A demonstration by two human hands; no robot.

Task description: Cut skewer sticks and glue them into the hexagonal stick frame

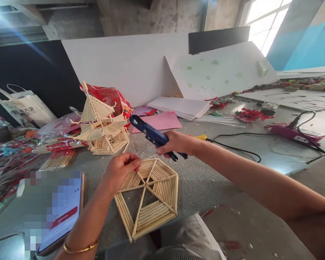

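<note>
My right hand (176, 142) is wrapped around a dark blue hand cutter (148, 133), its rounded head pointing up and left. Below it on the table lies a hexagonal panel (162, 198) of thin wooden sticks, with spokes meeting at a central hub. Rows of sticks fill several of its wedges; the left wedge is mostly bare. My left hand (126, 168) is closed in a pinch over the panel's upper left edge. Whatever is between those fingertips is too small to make out. Just behind stands a tiered stick pagoda (104, 126) with a pointed roof.
A phone (62, 213) lies left of my forearm. Bundled sticks (56, 159) and plastic bags clutter the left side. Behind are pink paper (162, 121) and white boards (181, 106). To the right, a yellow-handled tool (200, 137) has a black cable near a purple power strip (298, 134).
</note>
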